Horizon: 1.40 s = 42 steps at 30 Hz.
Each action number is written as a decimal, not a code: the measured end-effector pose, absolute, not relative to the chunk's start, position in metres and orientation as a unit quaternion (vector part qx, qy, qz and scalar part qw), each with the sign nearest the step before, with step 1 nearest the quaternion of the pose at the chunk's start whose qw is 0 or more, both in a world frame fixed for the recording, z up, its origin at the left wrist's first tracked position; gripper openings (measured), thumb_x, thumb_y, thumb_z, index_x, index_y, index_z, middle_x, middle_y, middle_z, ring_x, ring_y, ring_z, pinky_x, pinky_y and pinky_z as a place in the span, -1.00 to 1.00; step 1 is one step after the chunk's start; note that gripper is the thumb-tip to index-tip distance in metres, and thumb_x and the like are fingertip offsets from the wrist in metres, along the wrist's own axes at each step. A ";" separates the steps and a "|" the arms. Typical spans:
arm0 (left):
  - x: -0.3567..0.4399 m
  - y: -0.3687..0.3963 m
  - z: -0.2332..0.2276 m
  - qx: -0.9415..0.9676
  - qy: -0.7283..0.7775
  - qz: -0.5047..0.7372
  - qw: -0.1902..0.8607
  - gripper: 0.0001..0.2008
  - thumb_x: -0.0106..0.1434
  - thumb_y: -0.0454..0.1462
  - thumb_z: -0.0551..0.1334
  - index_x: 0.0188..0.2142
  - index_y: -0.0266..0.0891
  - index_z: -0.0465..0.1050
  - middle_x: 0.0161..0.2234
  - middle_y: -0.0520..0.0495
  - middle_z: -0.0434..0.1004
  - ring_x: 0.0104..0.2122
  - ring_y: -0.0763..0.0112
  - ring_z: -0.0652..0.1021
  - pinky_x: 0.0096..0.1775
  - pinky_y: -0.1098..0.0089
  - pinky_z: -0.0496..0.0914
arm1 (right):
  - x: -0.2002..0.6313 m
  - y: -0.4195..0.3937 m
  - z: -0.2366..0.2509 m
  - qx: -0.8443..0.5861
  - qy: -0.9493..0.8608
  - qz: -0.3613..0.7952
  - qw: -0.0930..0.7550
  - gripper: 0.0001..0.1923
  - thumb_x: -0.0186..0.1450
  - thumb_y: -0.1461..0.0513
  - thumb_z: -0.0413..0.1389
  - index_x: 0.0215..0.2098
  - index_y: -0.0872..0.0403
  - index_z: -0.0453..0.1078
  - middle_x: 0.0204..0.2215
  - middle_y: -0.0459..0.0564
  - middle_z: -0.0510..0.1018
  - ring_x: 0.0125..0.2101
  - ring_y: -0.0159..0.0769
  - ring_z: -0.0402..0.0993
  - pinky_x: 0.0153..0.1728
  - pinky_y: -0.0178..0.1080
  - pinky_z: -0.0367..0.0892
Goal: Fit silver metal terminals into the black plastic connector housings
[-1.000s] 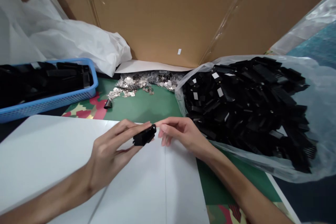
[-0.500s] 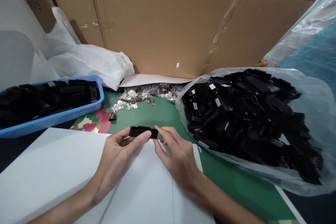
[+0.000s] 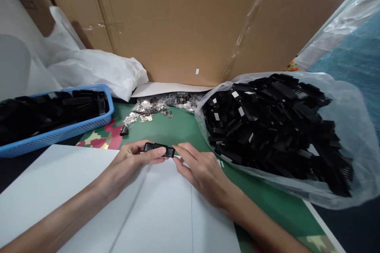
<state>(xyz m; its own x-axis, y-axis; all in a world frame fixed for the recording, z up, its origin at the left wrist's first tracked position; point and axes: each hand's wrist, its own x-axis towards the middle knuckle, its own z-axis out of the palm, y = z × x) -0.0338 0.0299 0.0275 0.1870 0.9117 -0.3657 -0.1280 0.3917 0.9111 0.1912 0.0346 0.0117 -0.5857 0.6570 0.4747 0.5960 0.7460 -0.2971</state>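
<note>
Gripping a black plastic part (image 3: 152, 147) above the far edge of the white board (image 3: 166, 205), my left hand (image 3: 127, 161) presents a different face than a moment ago, seemingly leaving one end accessible to my right hand (image 3: 204, 168), fingertips there, their grip unclear.

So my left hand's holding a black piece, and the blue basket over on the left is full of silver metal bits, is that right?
Not quite: in the head view, the blue basket on the left holds black parts, not silver metal bits. The rest stands: your left hand is holding a black piece.
</note>
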 end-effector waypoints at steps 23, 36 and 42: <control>-0.032 0.027 -0.007 0.555 0.496 0.362 0.561 -0.47 0.05 0.04 0.53 -0.07 -0.15 0.57 -0.17 -0.12 0.61 -0.06 0.07 0.65 0.05 0.16 0.54 | 0.210 0.043 0.023 -0.396 -0.795 0.092 0.450 -0.80 0.44 0.23 0.16 0.02 0.02 0.48 -0.15 0.02 0.68 -0.24 -0.27 0.64 -0.18 -0.27 0.51; -0.054 0.022 -0.044 0.830 0.391 0.198 0.346 -0.33 0.24 0.12 0.37 0.31 0.25 0.34 0.34 -0.04 0.32 0.26 -0.04 0.44 0.21 0.18 0.44 | 0.429 0.094 0.110 -0.646 -0.615 -0.312 0.326 -0.73 0.48 0.08 0.09 -0.03 0.01 0.55 -0.16 0.00 0.56 -0.38 -0.26 0.56 -0.39 -0.23 0.35; -0.045 0.034 -0.038 0.879 0.371 0.186 0.235 -0.42 0.43 -0.01 0.22 0.40 0.36 0.17 0.41 0.07 0.28 0.36 -0.02 0.37 0.29 0.07 0.38 | 0.428 0.104 0.098 -0.630 -0.654 -0.336 0.250 -0.68 0.50 0.12 0.00 -0.02 0.07 0.55 -0.12 0.13 0.57 -0.21 -0.08 0.55 -0.26 -0.15 0.36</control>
<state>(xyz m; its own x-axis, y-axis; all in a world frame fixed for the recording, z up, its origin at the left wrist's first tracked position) -0.0454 0.0336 -0.0379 0.6549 0.7401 0.1525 0.5656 -0.6139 0.5506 0.4280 0.1040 0.0981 -0.0815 0.6556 0.7507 0.9920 -0.0193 0.1246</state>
